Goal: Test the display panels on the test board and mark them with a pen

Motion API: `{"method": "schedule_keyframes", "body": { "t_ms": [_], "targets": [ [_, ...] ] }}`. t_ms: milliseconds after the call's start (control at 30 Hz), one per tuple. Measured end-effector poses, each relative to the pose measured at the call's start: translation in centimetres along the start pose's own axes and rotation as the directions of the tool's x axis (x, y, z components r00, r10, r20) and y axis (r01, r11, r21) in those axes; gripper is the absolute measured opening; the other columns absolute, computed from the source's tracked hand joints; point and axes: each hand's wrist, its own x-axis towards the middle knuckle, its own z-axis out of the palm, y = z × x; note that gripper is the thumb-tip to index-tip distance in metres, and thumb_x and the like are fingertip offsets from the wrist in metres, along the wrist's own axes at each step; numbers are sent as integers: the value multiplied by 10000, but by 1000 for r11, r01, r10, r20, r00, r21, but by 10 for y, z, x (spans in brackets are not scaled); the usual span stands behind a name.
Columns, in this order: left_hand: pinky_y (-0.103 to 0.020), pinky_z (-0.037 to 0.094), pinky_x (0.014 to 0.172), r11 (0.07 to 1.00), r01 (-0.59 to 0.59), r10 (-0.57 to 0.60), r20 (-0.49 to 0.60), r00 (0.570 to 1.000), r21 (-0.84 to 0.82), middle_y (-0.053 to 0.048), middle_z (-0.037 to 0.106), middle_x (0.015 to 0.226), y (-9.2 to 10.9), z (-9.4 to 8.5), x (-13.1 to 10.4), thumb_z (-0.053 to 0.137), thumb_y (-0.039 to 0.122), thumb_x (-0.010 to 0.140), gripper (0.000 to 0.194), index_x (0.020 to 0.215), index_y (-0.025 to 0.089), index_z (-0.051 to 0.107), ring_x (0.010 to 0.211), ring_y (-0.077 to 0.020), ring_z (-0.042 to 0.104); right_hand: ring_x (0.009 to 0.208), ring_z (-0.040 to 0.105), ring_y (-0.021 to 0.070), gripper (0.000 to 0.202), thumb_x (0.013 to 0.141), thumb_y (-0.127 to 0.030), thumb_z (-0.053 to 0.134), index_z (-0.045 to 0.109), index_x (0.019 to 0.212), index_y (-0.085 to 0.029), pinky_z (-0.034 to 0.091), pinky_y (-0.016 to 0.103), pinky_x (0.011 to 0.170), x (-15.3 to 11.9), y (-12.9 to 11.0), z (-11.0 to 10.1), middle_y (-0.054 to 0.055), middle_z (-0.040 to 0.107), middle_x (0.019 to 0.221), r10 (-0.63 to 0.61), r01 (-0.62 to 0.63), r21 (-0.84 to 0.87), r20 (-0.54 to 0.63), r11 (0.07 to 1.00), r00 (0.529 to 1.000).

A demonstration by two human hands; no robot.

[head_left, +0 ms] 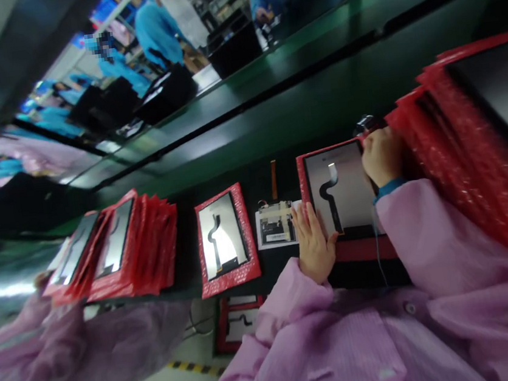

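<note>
A grey display panel (pixel 343 189) with a black flex cable lies on a red bubble-wrap sleeve (pixel 301 173) on the dark bench. My left hand (pixel 312 242) rests flat on the panel's near left edge, fingers together and stretched out. At the panel's far right corner, my right hand (pixel 381 156) is curled around the edge. A small black device (pixel 365 123) sits just beyond its knuckles. A thin cable (pixel 377 250) hangs from my right wrist. Both my arms wear pink sleeves.
A big stack of red sleeves with panels (pixel 473 147) leans at the right. A small tray with a part (pixel 277 224) and another sleeved panel (pixel 225 239) lie left of my hands. Further left is a fanned red stack (pixel 127 248) by a co-worker's pink sleeve (pixel 46 342). People in blue work beyond the green conveyor (pixel 310 43).
</note>
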Motion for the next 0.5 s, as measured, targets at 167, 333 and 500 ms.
{"method": "schedule_keyframes", "body": {
  "t_ms": [167, 333, 500],
  "targets": [
    [-668, 112, 1280, 964, 193, -191, 30, 981, -182, -256, 118, 1692, -2, -10, 9, 796, 354, 818, 1106, 1626, 184, 60, 1589, -415, -83, 849, 522, 219, 221, 977, -390, 304, 423, 883, -229, 457, 427, 849, -6, -18, -23, 79, 502, 873, -97, 165, 326, -218, 931, 971],
    [-599, 288, 1259, 743, 287, -323, 50, 945, -604, -209, 474, 1518, -2, -18, 21, 905, 328, 683, 1214, 1605, 218, 123, 1476, -383, 421, 781, 444, 215, 469, 944, -722, 246, 304, 844, -267, 411, 455, 820, -11, -32, -39, 26, 350, 826, -96, 312, 452, -440, 836, 893],
    [-432, 550, 1027, 450, 256, -343, 99, 934, -855, -102, 708, 1135, -9, -23, 27, 792, 552, 786, 717, 1349, 179, 550, 1079, -257, 692, 708, 417, 174, 328, 902, -549, 454, 349, 795, -257, 414, 423, 775, -17, -36, -30, -3, 326, 772, 1, 316, 611, -460, 726, 888]
  ]
}}
